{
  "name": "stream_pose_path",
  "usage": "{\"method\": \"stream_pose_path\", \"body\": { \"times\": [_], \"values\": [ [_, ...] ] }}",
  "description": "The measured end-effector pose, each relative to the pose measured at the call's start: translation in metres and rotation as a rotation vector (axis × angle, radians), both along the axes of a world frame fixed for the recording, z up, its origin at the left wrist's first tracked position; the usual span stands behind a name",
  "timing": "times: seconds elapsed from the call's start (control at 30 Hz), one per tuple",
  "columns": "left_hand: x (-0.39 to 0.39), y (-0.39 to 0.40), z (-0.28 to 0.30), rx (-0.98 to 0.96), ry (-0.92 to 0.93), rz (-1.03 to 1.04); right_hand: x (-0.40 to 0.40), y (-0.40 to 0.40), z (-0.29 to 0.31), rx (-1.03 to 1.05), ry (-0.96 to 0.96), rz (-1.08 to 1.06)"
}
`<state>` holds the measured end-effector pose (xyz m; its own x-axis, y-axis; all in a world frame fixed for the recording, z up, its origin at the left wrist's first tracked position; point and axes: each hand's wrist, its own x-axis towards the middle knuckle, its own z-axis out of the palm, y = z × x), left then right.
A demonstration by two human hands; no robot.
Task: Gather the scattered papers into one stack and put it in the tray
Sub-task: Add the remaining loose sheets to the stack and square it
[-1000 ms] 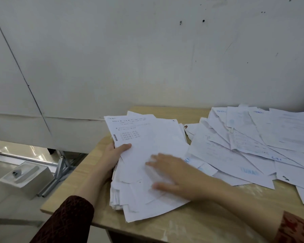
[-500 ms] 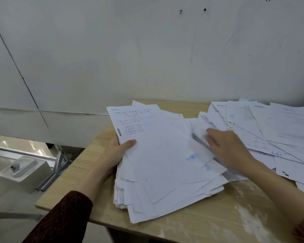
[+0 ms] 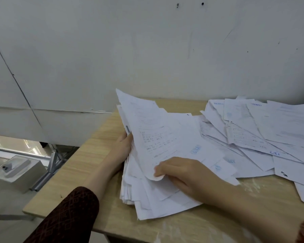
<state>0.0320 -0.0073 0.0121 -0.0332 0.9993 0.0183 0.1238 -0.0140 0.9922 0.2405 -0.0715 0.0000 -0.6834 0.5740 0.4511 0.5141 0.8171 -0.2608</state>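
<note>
Thin white sheets, ragged-edged, form a loose stack (image 3: 158,174) at the left end of a pale wood-grain table (image 3: 88,155); the left hand (image 3: 121,148) grips the stack's left edge, the right hand (image 3: 184,174) pinches a curled top sheet (image 3: 153,137). Scattered papers (image 3: 263,130) fan over the right side against the grey wall (image 3: 147,50). Bare tabletop shows along the near edge. Blue stamps and print are illegible
</note>
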Motion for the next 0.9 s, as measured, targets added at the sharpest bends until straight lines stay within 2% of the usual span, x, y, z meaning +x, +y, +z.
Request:
{"method": "stream_pose_path", "body": {
  "times": [0.07, 0.1, 0.23, 0.3, 0.4, 0.53, 0.63, 0.7, 0.8, 0.9],
  "values": [
    [0.002, 0.002, 0.001, 0.016, 0.060, 0.007, 0.001, -0.001, -0.001, -0.008, 0.006, -0.036],
    [0.003, 0.002, 0.002, 0.014, 0.027, -0.008, 0.002, -0.003, -0.001, 0.006, 0.003, -0.066],
    [0.005, 0.004, 0.001, -0.027, -0.306, -0.154, -0.001, -0.007, 0.001, 0.110, -0.046, -0.137],
    [0.003, 0.002, 0.002, -0.033, -0.240, -0.162, -0.003, -0.012, 0.003, 0.125, -0.096, -0.108],
    [-0.002, 0.001, -0.001, -0.061, -0.117, -0.083, 0.000, -0.012, 0.014, -0.043, -0.109, -0.113],
    [-0.002, -0.003, 0.000, -0.104, -0.087, -0.080, 0.044, 0.021, 0.023, -0.104, -0.007, -0.489],
    [-0.004, -0.005, 0.000, -0.084, -0.105, -0.083, 0.100, 0.045, 0.023, -0.228, -0.163, -0.861],
    [-0.002, -0.007, -0.001, -0.079, -0.126, -0.086, 0.132, 0.050, 0.020, -0.333, -0.223, -1.036],
    [0.003, -0.008, 0.000, -0.085, -0.190, -0.067, 0.151, 0.053, 0.015, -0.402, -0.121, -1.086],
    [0.007, -0.005, 0.003, -0.108, -0.227, -0.068, 0.149, 0.055, 0.011, -0.322, 0.021, -1.088]
  ]
}}
